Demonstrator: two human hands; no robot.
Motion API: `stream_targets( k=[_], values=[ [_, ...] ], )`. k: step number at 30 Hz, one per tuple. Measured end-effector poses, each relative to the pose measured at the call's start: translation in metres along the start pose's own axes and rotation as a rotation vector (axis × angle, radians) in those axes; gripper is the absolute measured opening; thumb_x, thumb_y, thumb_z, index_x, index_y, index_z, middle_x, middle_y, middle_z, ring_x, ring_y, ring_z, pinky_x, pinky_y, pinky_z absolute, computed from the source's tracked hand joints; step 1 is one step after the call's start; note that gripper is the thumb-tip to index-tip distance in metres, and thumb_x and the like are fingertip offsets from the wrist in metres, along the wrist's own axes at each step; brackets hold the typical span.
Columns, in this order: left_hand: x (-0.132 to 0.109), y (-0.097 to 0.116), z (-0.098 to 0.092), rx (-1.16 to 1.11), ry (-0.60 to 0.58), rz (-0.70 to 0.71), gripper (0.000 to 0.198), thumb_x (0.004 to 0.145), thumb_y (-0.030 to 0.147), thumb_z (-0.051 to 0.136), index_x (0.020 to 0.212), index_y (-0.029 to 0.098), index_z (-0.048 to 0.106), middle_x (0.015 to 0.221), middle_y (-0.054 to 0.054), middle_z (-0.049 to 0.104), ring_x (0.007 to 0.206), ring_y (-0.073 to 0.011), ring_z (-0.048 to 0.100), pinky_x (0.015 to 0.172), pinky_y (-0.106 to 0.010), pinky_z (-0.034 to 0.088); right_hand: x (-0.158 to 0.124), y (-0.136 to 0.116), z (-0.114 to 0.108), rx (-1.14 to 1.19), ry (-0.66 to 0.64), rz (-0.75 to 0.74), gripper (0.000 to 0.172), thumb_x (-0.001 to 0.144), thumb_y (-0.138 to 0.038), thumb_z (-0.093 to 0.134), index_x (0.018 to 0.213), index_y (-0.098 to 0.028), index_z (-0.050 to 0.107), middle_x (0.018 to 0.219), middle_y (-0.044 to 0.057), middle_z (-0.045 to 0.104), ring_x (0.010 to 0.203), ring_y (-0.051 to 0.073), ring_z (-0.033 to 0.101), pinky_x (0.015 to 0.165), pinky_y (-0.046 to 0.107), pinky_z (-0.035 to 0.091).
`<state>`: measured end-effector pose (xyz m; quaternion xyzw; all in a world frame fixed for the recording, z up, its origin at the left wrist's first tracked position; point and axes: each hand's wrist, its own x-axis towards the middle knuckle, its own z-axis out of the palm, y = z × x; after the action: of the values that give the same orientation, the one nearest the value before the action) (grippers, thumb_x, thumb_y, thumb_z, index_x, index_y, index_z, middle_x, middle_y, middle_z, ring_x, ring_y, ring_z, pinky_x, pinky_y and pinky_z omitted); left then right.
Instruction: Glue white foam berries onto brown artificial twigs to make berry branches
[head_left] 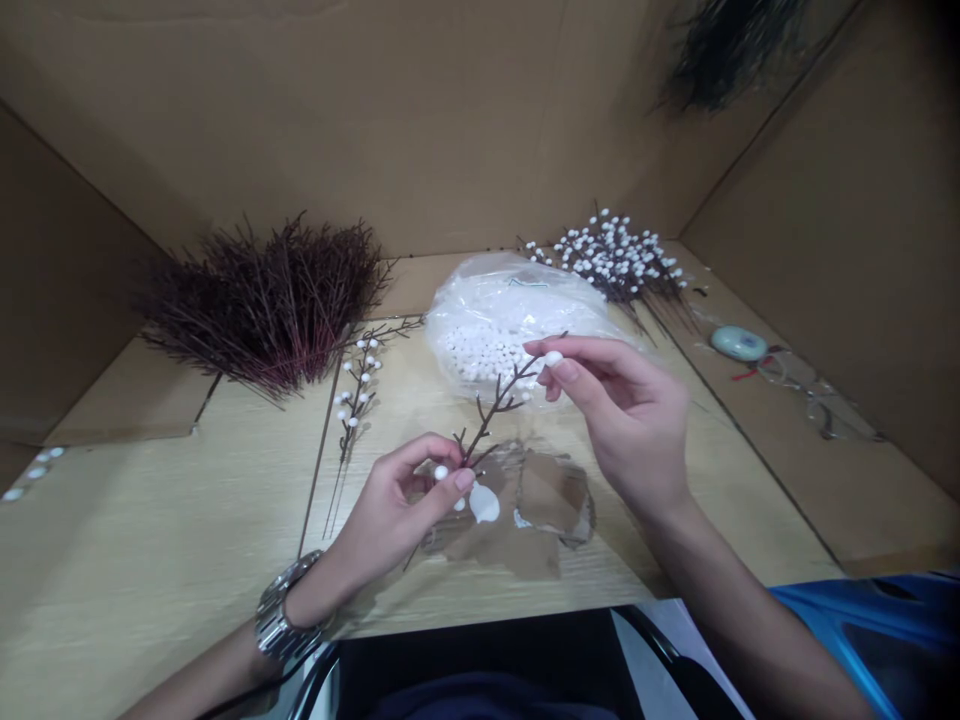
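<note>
A dark brown branched twig [496, 405] slants up to the right, its stem pinched between the thumb and fingers of my left hand [409, 500]. Thumb and forefinger of my right hand [626, 400] close on a small white ball [553, 358] at the twig's upper end; whether it is fixed on the twig I cannot tell. Another white ball [441, 472] shows by my left fingers. Below the twig, a patch of white glue [484, 503] lies on a piece of cardboard [517, 555]. Left of my hands rests a twig with several white balls [360, 385].
A clear plastic bag [517, 290] of white balls sits behind my hands. Bare twigs [262, 305] are heaped at back left, ball-tipped twigs [615, 255] at back right. On the right lie a pale green oval case [739, 343] and eyeglasses [817, 390]. Cardboard walls [465, 120] surround the table.
</note>
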<state>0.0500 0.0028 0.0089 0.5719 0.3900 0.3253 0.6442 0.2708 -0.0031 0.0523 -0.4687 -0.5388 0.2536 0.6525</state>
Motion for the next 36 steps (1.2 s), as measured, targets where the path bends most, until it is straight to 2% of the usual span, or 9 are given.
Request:
stream_targets(
  k=[6, 9, 12, 15, 17, 21, 24, 31, 36],
  values=[
    [0.001, -0.003, 0.003, -0.059, -0.03, -0.046, 0.018, 0.09, 0.037, 0.076, 0.093, 0.021, 0.069, 0.088, 0.001, 0.061, 0.076, -0.013, 0.06, 0.065, -0.024, 0.063, -0.001, 0.002, 0.001, 0.001, -0.01, 0.018, 0.014, 0.092, -0.015, 0.069, 0.101, -0.024, 0.077, 0.103, 0.0, 0.08, 0.084, 0.013, 0.073, 0.077, 0.028, 0.059],
    [0.001, -0.003, 0.004, -0.072, -0.045, -0.057, 0.018, 0.091, 0.037, 0.074, 0.095, 0.021, 0.068, 0.088, 0.002, 0.059, 0.078, -0.0134, 0.061, 0.066, -0.024, 0.064, 0.0, 0.002, 0.001, -0.028, -0.012, 0.011, 0.015, 0.093, -0.015, 0.068, 0.102, -0.024, 0.076, 0.107, 0.002, 0.079, 0.09, 0.015, 0.073, 0.078, 0.03, 0.059],
    [0.002, -0.002, 0.003, -0.068, -0.036, -0.053, 0.018, 0.093, 0.038, 0.072, 0.097, 0.021, 0.067, 0.089, 0.002, 0.057, 0.078, -0.0132, 0.059, 0.065, -0.024, 0.065, -0.001, 0.001, -0.001, -0.079, 0.095, -0.127, 0.017, 0.092, -0.013, 0.068, 0.103, -0.025, 0.076, 0.111, 0.004, 0.075, 0.104, 0.019, 0.069, 0.082, 0.034, 0.057],
    [0.004, -0.001, 0.002, -0.047, -0.015, -0.028, 0.018, 0.094, 0.038, 0.07, 0.097, 0.021, 0.067, 0.092, 0.001, 0.056, 0.079, -0.0132, 0.058, 0.063, -0.024, 0.066, -0.005, -0.001, -0.002, -0.146, 0.163, -0.269, 0.021, 0.09, -0.01, 0.068, 0.102, -0.025, 0.076, 0.1, 0.003, 0.071, 0.099, 0.018, 0.066, 0.079, 0.032, 0.054],
    [0.005, 0.0, 0.0, -0.043, 0.006, -0.015, 0.018, 0.094, 0.039, 0.07, 0.097, 0.021, 0.068, 0.092, 0.001, 0.056, 0.077, -0.0125, 0.057, 0.062, -0.024, 0.066, -0.009, -0.002, -0.001, -0.17, 0.069, -0.267, 0.022, 0.09, -0.009, 0.068, 0.103, -0.026, 0.076, 0.093, 0.001, 0.07, 0.09, 0.016, 0.064, 0.074, 0.031, 0.051],
    [0.006, 0.002, -0.003, -0.039, 0.086, 0.018, 0.02, 0.092, 0.04, 0.072, 0.096, 0.02, 0.068, 0.091, 0.002, 0.058, 0.07, -0.0104, 0.059, 0.057, -0.02, 0.062, -0.021, 0.001, 0.005, -0.139, -0.225, -0.161, 0.021, 0.091, -0.01, 0.069, 0.105, -0.025, 0.074, 0.09, 0.0, 0.07, 0.08, 0.015, 0.062, 0.07, 0.031, 0.049],
    [0.006, 0.004, -0.006, -0.033, 0.129, 0.049, 0.02, 0.091, 0.039, 0.073, 0.096, 0.02, 0.069, 0.093, 0.001, 0.06, 0.068, -0.0101, 0.061, 0.056, -0.02, 0.061, -0.026, 0.006, 0.012, -0.106, -0.351, -0.063, 0.015, 0.091, -0.015, 0.071, 0.103, -0.024, 0.074, 0.087, 0.0, 0.069, 0.078, 0.015, 0.061, 0.07, 0.032, 0.049],
    [0.005, 0.0, -0.01, -0.071, 0.112, 0.104, 0.016, 0.092, 0.033, 0.073, 0.1, 0.02, 0.069, 0.095, 0.0, 0.063, 0.068, -0.0117, 0.064, 0.06, -0.023, 0.061, -0.031, 0.013, 0.023, -0.086, -0.404, 0.083, 0.011, 0.093, -0.022, 0.071, 0.101, -0.027, 0.075, 0.09, 0.0, 0.071, 0.083, 0.016, 0.064, 0.073, 0.032, 0.05],
    [0.007, -0.004, -0.01, -0.038, 0.096, 0.121, 0.019, 0.094, 0.036, 0.071, 0.105, 0.021, 0.07, 0.101, -0.003, 0.066, 0.08, -0.0168, 0.067, 0.068, -0.028, 0.062, -0.032, 0.014, 0.024, -0.095, -0.401, 0.111, 0.012, 0.093, -0.022, 0.07, 0.103, -0.028, 0.076, 0.092, -0.001, 0.074, 0.084, 0.016, 0.066, 0.072, 0.031, 0.051]
  ],
)
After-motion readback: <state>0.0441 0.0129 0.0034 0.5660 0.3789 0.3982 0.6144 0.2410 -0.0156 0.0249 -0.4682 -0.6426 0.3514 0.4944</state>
